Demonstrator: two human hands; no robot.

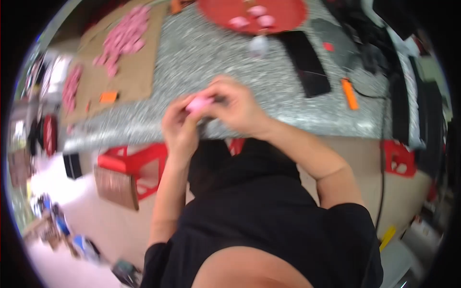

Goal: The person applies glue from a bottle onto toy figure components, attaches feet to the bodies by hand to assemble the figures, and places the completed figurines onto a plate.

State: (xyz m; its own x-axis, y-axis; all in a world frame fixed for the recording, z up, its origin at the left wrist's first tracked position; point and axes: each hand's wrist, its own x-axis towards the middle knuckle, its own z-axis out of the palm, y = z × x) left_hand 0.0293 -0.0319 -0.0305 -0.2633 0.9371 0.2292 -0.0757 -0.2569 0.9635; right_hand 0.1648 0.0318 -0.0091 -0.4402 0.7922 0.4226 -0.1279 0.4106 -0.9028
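Over the near edge of the grey table (216, 53), both hands meet around a small pink piece (199, 104), blurred, its exact kind unclear. My left hand (178, 126) pinches it from the left with thumb and fingers. From the right, my right hand (236, 104) grips it too, its fingers curled and partly covering it. Something dark shows between the right fingers, too blurred to name. Similar pink pieces (126, 36) lie heaped on a brown cardboard sheet (139, 81) at the left.
A red round tray (211, 14) with several pink pieces stands at the far side, a whitish round object (259, 46) before it. Right of these lie a black strip (307, 67) and an orange-handled tool (350, 94). An orange block (109, 97) rests on the cardboard. Red stools (134, 161) stand below.
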